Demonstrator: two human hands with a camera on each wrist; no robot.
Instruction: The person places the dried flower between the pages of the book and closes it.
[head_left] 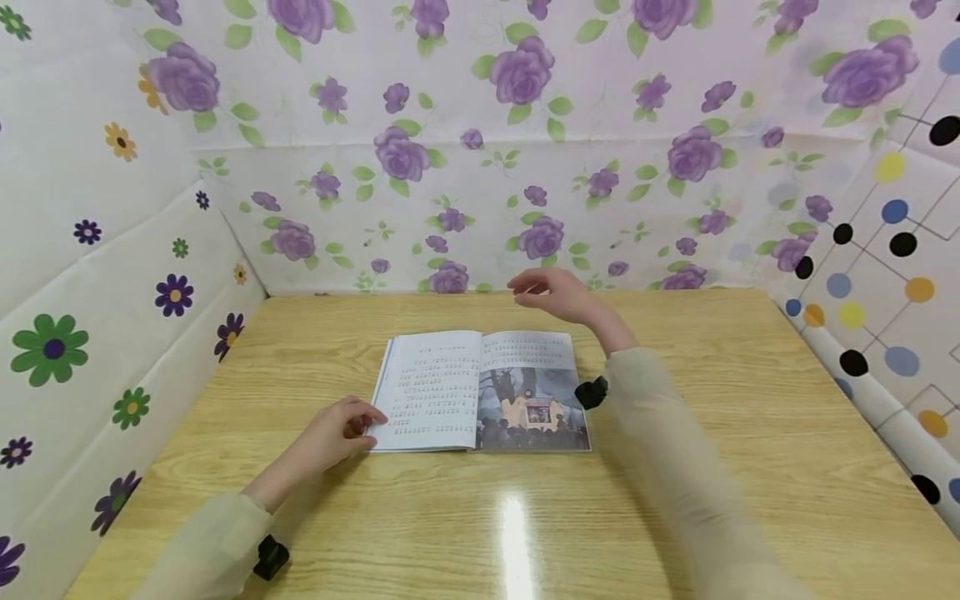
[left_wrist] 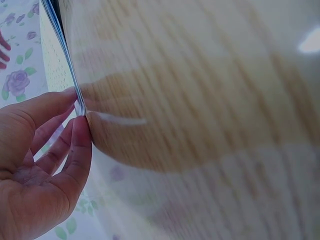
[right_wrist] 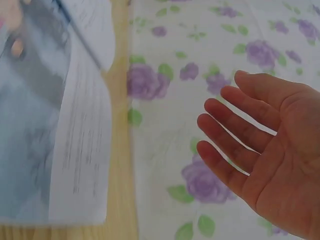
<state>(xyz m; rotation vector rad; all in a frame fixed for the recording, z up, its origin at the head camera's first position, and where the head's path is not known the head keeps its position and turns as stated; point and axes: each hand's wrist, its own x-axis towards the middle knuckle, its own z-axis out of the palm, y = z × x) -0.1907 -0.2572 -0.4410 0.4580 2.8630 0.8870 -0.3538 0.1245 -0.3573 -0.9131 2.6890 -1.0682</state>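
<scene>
An open book (head_left: 435,392) lies on the table, text on its left page and a dark picture of a crowd before a lit stage on its right page. My left hand (head_left: 341,433) pinches the book's lower left corner between thumb and fingers; the left wrist view shows that hand (left_wrist: 45,155) at the thin edge of the pages (left_wrist: 70,60). Raised above the far right of the book, my right hand (head_left: 555,293) holds nothing. Its fingers are spread and slightly bent in the right wrist view, where the hand (right_wrist: 270,135) is apart from the book (right_wrist: 82,150).
The wooden table (head_left: 720,375) is bounded at the back by a cloth with purple roses (head_left: 525,75). Flower-patterned cloth (head_left: 127,333) stands at the left, dotted cloth (head_left: 900,275) at the right. Each sleeve bears a small black device (head_left: 591,392) at the wrist.
</scene>
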